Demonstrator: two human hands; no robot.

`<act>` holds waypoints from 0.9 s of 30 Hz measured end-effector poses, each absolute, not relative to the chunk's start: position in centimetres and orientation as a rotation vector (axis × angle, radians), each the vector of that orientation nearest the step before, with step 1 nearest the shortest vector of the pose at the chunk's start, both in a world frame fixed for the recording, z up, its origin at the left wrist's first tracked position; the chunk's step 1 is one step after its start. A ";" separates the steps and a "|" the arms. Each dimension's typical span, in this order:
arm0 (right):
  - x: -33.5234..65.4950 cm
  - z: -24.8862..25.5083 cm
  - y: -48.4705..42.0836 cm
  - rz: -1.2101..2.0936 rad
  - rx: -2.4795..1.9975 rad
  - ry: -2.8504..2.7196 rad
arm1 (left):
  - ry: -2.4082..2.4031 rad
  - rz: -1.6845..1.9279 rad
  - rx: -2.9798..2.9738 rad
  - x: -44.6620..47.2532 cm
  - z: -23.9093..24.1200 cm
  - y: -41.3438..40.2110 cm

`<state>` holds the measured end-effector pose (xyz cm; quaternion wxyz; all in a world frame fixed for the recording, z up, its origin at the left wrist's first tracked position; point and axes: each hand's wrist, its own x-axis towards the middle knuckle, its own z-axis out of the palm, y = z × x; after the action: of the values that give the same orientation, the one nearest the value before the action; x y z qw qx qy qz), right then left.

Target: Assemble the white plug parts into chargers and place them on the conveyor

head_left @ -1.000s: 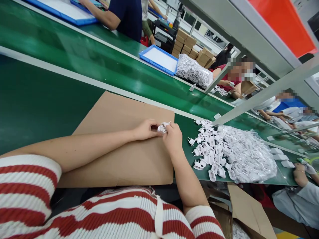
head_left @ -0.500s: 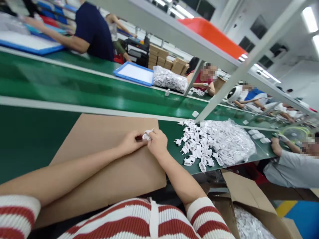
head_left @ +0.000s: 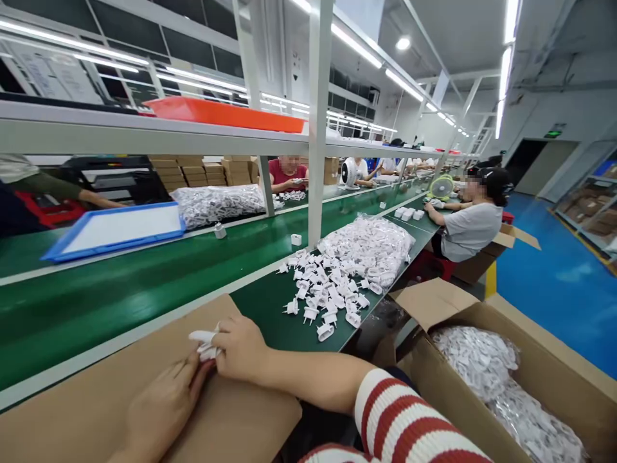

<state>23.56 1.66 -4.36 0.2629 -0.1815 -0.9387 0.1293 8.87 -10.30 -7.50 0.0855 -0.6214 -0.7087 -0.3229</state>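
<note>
On the cardboard sheet (head_left: 87,418) in front of you, your left grip (head_left: 164,405) and right grip (head_left: 243,350) meet, both pinching a small cluster of white plug pieces (head_left: 205,344) at the fingertips. To their right, loose plugs (head_left: 328,296) lie scattered on the green table (head_left: 270,315). Further right stands an open carton (head_left: 554,373).

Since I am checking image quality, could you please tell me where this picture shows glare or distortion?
Head view: ceiling strip lights blow out white; the green conveyor belt shows a soft sheen; wide-angle distortion tilts the shelf post; the left hand, right hand and their white plug pieces look sharp.
</note>
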 end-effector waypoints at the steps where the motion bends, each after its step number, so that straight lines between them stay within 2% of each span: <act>1: 23.5 -4.6 1.7 0.405 -0.523 -2.510 | -2.142 -0.987 -1.841 9.0 -7.4 -10.3; 9: 23.0 -6.3 2.2 0.860 -0.635 -2.147 | -2.634 -1.715 -1.828 8.3 -6.5 -8.9; 16: 23.7 -4.5 4.0 1.206 -0.102 -2.210 | -2.647 -2.453 -1.575 8.4 -4.0 -9.0; 18: 24.1 -3.9 4.0 1.261 -0.080 -2.185 | -2.618 -2.610 -1.570 8.4 -3.9 -9.1; 22: 24.3 -2.9 3.6 1.308 -0.242 -2.121 | -2.328 -2.701 -1.576 8.8 -4.5 -9.1; 27: 24.2 -2.8 3.4 1.435 -0.301 -1.988 | -2.029 -2.448 -1.794 9.2 -5.2 -9.4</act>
<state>24.23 3.42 -2.82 0.3296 -0.1151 -0.7599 0.5484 9.24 -9.41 -5.15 -0.2519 -0.4756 -0.5379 -0.6488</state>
